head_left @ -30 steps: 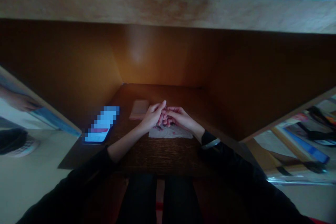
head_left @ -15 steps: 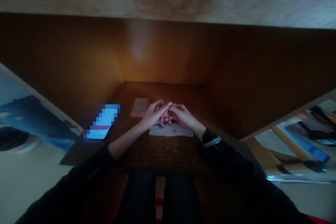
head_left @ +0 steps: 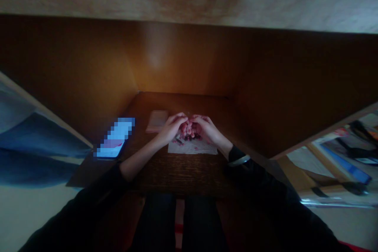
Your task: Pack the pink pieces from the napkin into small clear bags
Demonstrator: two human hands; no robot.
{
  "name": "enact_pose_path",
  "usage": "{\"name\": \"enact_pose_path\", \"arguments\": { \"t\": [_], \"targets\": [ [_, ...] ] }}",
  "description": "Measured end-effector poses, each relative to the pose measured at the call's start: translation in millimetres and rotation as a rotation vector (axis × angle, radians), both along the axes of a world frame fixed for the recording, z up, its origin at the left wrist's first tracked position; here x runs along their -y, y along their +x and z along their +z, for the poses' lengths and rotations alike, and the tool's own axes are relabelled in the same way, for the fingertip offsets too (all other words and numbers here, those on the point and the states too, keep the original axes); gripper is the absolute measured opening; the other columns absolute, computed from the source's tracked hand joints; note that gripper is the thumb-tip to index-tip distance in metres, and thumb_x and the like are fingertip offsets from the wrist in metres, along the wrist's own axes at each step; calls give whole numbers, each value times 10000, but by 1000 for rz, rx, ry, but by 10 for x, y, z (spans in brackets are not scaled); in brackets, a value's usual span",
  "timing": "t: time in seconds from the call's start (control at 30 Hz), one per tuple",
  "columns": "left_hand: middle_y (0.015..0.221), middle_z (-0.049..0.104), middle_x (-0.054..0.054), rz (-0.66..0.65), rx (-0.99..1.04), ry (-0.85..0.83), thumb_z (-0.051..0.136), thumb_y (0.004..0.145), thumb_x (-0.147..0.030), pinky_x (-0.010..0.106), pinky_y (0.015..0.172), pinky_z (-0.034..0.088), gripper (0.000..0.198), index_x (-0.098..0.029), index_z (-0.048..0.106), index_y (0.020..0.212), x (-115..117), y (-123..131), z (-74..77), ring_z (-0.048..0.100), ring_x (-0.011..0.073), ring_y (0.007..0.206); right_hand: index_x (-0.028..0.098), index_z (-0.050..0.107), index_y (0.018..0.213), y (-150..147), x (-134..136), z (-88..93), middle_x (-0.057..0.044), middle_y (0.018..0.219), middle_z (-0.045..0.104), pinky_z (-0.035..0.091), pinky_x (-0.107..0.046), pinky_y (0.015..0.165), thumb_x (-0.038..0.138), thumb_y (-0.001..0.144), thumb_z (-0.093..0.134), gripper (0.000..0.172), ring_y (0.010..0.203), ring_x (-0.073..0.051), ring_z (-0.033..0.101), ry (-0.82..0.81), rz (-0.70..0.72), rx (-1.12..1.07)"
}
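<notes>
On the brown desk (head_left: 183, 175), a pale sheet (head_left: 191, 149) bearing dark red bits (head_left: 192, 137) lies beneath the left hand (head_left: 175, 124) and right hand (head_left: 204, 126), their fingers curled close together, whatever they grip impossible to tell, with a pale packet (head_left: 157, 119) beside the left and a wooden panel (head_left: 183, 63) behind.

Head-worn view; forward, down onto hands (head_left: 173, 127)

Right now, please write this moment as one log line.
left hand, right hand: close together | anything held: unclear | paper: under both, dark bits on it | phone: left of them
</notes>
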State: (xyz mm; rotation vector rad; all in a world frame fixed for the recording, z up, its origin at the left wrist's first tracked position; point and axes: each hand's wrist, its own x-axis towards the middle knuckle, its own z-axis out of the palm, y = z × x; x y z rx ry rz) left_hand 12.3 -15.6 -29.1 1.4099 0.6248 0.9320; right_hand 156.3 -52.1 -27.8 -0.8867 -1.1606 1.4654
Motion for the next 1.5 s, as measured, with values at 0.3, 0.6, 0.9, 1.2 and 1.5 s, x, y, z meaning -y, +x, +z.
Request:
{"name": "enact_pose_path", "arguments": {
  "t": [0.3,0.6,0.9,1.2,1.5],
  "targets": [
    [502,510,-41,8,-111,121,495,861,-227,193,464,407,178,-183,517,690,54,-17,45,499,83,446,169,607,706,1,0,-22,-15,591,636,438,-224,430,472,834,575,331,487,-110,579,18,24,48],
    [490,490,-51,26,-103,179,462,885,-228,193,453,385,181,-192,493,711,81,-12,43,480,83,433,190,602,769,-3,-47,-118,21,567,626,447,-214,417,553,849,565,373,443,-93,570,98,1,138],
    [608,507,-28,138,-327,482,489,906,-333,229,530,387,183,-216,434,777,181,-88,106,526,116,557,195,632,854,16,21,-29,1,707,647,485,-237,525,427,845,606,233,553,-100,579,196,-104,230],
    [698,574,33,274,-795,786,326,978,-293,231,539,367,217,-185,514,981,208,-121,148,549,153,598,202,617,852,1,-7,-69,-4,743,597,444,-268,595,426,881,538,240,621,-121,527,335,-258,367],
    [697,590,75,258,-935,800,400,952,-240,262,594,418,145,-152,516,948,262,-135,261,625,209,660,212,607,841,-63,197,70,-60,831,623,457,-365,784,260,891,502,126,774,-196,567,631,-443,772]
  ]
}}
